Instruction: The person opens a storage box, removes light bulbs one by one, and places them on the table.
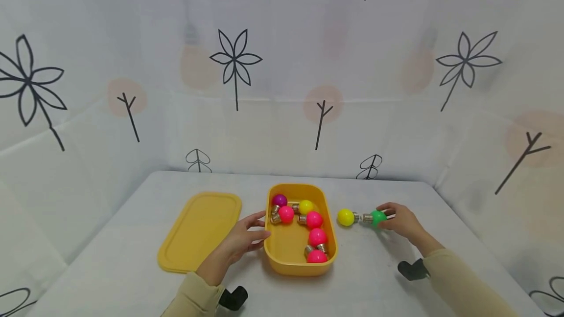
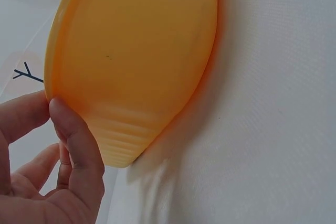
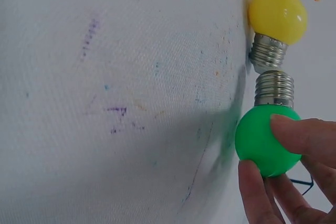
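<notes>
My left hand (image 1: pixel 244 239) is at the left side of a yellow plastic box (image 1: pixel 282 269). The left wrist view shows thumb and forefinger pinching its rim (image 2: pixel 51 51). Inside lie several pink bulbs (image 1: pixel 314 219), a purple bulb (image 1: pixel 279 200) and a yellow bulb (image 1: pixel 306 207), all with silver screw bases. To the box's right, my right hand (image 1: pixel 403 221) holds a green bulb (image 3: pixel 265 137) by its round globe, between thumb and fingers. Its screw base points toward the base of another yellow bulb (image 3: pixel 278 15) on the table, the two ends close together.
A flat yellow lid (image 1: pixel 200 234) lies on the white table (image 1: pixel 361 283) left of the box. White cloth (image 1: pixel 273 131) printed with plants hangs behind and at both sides. A dark wrist mount (image 1: pixel 233 298) sticks out beside the left sleeve, another (image 1: pixel 412 270) beside the right.
</notes>
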Motion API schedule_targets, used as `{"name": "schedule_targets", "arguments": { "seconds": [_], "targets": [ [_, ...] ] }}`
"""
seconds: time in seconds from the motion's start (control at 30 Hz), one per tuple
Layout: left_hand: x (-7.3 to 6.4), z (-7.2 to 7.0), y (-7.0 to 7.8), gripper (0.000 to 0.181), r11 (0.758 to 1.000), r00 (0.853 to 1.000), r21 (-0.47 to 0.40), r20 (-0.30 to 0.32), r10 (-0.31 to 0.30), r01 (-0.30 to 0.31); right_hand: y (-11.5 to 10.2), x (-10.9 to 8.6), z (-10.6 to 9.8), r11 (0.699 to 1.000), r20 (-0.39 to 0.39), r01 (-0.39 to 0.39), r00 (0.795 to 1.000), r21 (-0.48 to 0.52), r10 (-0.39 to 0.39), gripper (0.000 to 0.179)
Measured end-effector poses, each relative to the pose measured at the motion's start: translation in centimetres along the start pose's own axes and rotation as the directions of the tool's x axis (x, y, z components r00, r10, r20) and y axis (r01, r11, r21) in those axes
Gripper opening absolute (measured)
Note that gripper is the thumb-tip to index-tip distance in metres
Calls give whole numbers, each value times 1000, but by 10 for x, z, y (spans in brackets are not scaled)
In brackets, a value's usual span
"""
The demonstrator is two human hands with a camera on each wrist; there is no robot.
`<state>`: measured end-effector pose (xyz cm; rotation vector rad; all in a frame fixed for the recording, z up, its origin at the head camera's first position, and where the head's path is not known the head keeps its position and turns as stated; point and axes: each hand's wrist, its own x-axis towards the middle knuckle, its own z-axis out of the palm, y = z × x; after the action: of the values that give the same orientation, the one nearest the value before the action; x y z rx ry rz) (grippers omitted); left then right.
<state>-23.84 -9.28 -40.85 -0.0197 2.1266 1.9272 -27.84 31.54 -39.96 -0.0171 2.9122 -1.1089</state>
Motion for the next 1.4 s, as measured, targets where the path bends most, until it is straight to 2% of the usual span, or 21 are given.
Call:
{"name": "schedule_targets", "arguments": {
  "seconds": [0.53, 1.03, 1.4],
  "targets": [
    [-1, 1, 1, 64, 1000, 1000, 1, -10, -6, 6, -4, 1, 1, 999, 17, -24, 1000, -24, 24, 50],
    [-2, 1, 1, 63, 1000, 1000, -7, -8, 2, -2, -17, 2, -11, 998, 7, 48, 999, -31, -48, 49],
    [-2, 1, 1, 64, 1000, 1000, 0, -16, -5, 5, -37, 3, -8, 996, 15, 80, 997, -31, -79, 47]
  ]
}}
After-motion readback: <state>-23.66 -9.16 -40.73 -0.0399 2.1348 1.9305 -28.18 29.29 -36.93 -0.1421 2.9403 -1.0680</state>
